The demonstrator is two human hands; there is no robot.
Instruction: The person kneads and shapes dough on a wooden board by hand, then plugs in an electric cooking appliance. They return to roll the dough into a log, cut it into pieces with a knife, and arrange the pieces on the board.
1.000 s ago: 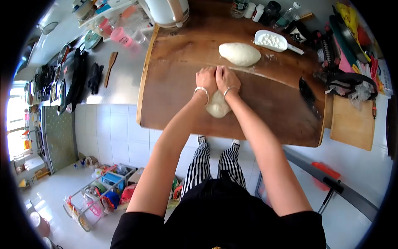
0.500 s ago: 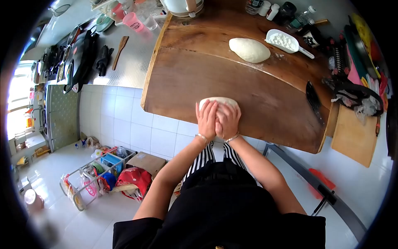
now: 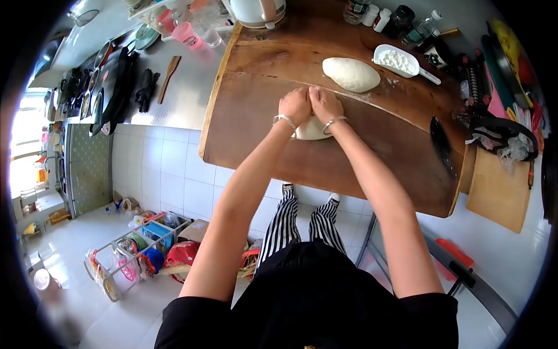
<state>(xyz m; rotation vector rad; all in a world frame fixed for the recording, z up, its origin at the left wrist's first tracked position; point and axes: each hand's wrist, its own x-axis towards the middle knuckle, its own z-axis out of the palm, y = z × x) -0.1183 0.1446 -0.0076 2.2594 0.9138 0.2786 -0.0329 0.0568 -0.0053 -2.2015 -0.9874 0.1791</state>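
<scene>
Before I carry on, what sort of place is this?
Probably a home kitchen: two lumps of dough on a wooden worktop, a scoop of white powder beside one lump, and a wooden spatula on the metal counter.

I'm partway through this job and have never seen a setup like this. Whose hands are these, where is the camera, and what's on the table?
There is no machine: a person is working with two bare hands. The view comes from one camera worn on the head, looking forward and down.

The left hand and right hand are side by side on a piece of dough, which shows between the wrists. Their exact grip is hidden.

Also on the wooden surface are a second lump, a white scoop holding white powder, and a dark, blade-like tool.
</scene>
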